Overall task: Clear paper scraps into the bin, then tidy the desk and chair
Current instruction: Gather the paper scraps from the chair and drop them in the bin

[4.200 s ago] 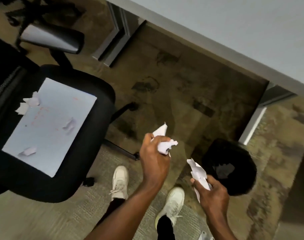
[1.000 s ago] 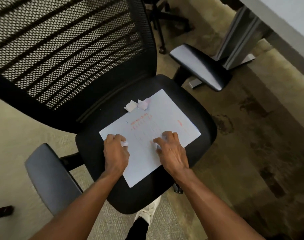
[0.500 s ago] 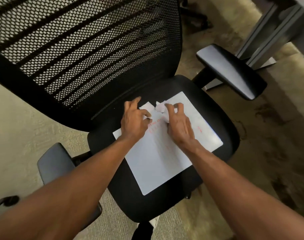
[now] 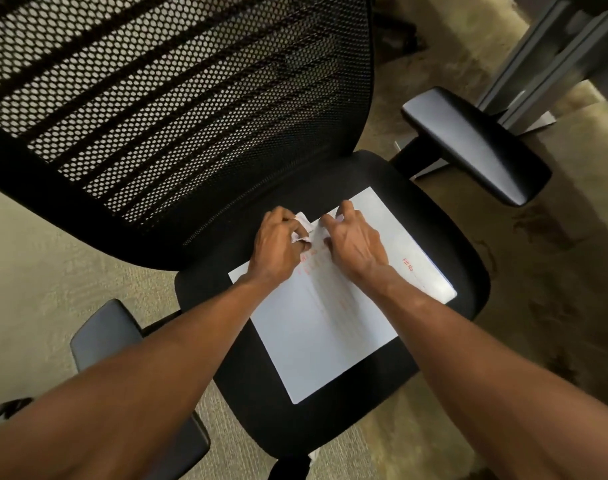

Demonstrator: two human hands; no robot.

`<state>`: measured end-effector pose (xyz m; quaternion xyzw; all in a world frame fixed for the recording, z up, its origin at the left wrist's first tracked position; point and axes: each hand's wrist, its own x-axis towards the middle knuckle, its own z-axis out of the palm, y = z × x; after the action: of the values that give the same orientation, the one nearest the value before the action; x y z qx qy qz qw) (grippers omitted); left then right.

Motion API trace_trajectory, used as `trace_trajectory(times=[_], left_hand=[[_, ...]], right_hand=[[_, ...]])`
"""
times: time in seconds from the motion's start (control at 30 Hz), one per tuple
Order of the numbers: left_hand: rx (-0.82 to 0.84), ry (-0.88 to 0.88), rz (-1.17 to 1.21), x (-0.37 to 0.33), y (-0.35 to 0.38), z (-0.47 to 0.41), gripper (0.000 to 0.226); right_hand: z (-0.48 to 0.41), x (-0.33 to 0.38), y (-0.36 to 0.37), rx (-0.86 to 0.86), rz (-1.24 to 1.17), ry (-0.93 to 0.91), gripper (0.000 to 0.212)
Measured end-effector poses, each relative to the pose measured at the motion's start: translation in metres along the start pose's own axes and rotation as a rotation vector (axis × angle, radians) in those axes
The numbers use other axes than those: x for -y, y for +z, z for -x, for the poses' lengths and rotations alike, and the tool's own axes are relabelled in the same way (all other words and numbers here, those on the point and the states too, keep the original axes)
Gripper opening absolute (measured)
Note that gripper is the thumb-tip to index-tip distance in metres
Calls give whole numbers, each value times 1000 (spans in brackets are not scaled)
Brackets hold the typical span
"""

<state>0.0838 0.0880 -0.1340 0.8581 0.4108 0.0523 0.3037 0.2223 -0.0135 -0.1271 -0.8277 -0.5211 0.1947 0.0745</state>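
A black office chair (image 4: 444, 244) with a mesh back fills the view. A large white sheet (image 4: 330, 327) with red print lies flat on its seat. Both my hands rest at the sheet's far edge, close to the backrest. My left hand (image 4: 278, 245) is closed on small white paper scraps (image 4: 303, 225) that stick out between its fingers. My right hand (image 4: 352, 242) is curled over the sheet right beside it, fingers pinched on a scrap that is mostly hidden. The bin is out of view.
The chair's right armrest (image 4: 475, 143) juts out at the upper right, the left armrest (image 4: 105, 337) at the lower left. Grey desk legs (image 4: 552, 64) stand at the top right. Patterned beige carpet (image 4: 555, 306) surrounds the chair.
Since a second ago both hands moved from the sheet's middle to its far edge and closed on the scraps there. The view has drawn nearer to the chair.
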Motion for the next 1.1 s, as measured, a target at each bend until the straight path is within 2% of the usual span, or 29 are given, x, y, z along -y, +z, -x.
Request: trace_trajectory(times=[0.2, 0.4, 0.67, 0.77, 0.93, 1.1], left_hand=[[-74, 2, -29, -2, 2, -3, 14], [-162, 38, 67, -28, 8, 21, 12], [-14, 119, 241, -107, 59, 88, 14], [29, 169, 241, -141, 84, 117, 12], [182, 248, 221, -194, 132, 174, 16], [325, 386, 232, -242, 188, 244, 17]], right_hand=[[18, -9, 7, -111, -290, 122, 28], [69, -17, 15, -289, -476, 257, 22], [156, -55, 26, -521, -655, 623, 18], [204, -79, 29, -644, -860, 766, 17], [303, -118, 45, -750, -1054, 1013, 18], [411, -149, 68, -861, -1091, 1194, 15]])
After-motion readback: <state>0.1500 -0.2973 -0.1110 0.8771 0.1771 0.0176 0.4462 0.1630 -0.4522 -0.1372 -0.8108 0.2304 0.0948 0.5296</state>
